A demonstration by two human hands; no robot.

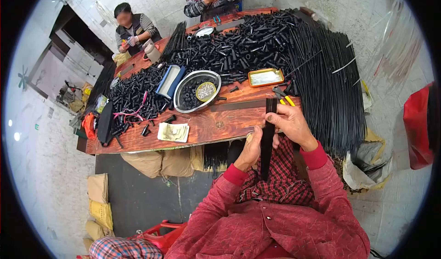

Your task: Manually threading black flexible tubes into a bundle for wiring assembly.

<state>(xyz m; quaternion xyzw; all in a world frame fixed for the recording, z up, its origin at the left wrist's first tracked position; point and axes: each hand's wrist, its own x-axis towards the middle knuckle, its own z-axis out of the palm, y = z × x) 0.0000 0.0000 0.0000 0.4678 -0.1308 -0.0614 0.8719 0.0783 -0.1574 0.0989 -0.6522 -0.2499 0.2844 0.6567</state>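
Observation:
My left hand (250,149) and my right hand (294,125) are closed round a narrow bundle of thin black strips (266,155), held upright over my lap at the table's front edge. The left thumb presses its near side; the right fingers grip higher up. Its exact kind I cannot make out. Just beyond my right hand lie cutting pliers with yellow handles (288,101). A long flat dark metal bar (239,106) rests on the table left of the bundle's top. Farther back, an orange tray (250,81) holds thin pale pins.
The red wooden table (202,132) carries heaped black tubular parts (229,50), a metal bowl (178,104), a blue box (171,92) and folded paper (173,132). Long black rods (330,89) fill its right side. Two people (133,31) work across it.

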